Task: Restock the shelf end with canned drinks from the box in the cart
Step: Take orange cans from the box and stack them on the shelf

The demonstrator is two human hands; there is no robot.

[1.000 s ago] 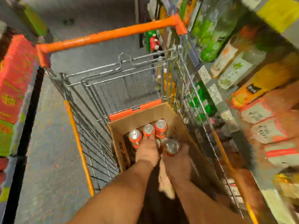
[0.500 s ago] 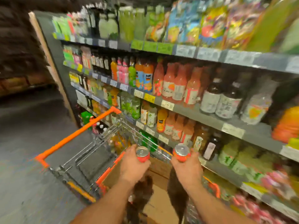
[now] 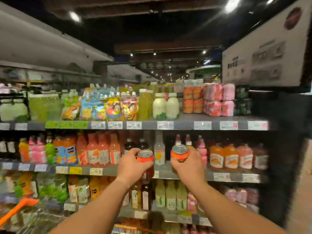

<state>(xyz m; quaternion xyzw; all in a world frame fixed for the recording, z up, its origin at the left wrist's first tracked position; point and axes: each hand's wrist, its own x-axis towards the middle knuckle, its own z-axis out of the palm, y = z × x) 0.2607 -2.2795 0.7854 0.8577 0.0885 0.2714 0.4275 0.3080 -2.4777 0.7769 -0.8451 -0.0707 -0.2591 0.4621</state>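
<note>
Raising both cans (image 3: 145, 155) from cart, shelf-high now

Two white-capped milky bottles (image 3: 166, 108) stand on the top tier beside bright cartoon drink pouches (image 3: 113, 110) and pink multipacks (image 3: 219, 100); orange juice bottles (image 3: 231, 157) fill the tier below, and a white hanging sign (image 3: 263, 53) is at upper right

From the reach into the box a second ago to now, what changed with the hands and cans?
Both hands came up out of the box, each lifting one orange can to shelf height. The left hand grips the left can; the right hand grips the right can, both in front of the bottle shelf. Since half a second ago the grips are unchanged. Only the cart handle remains in view.
</note>
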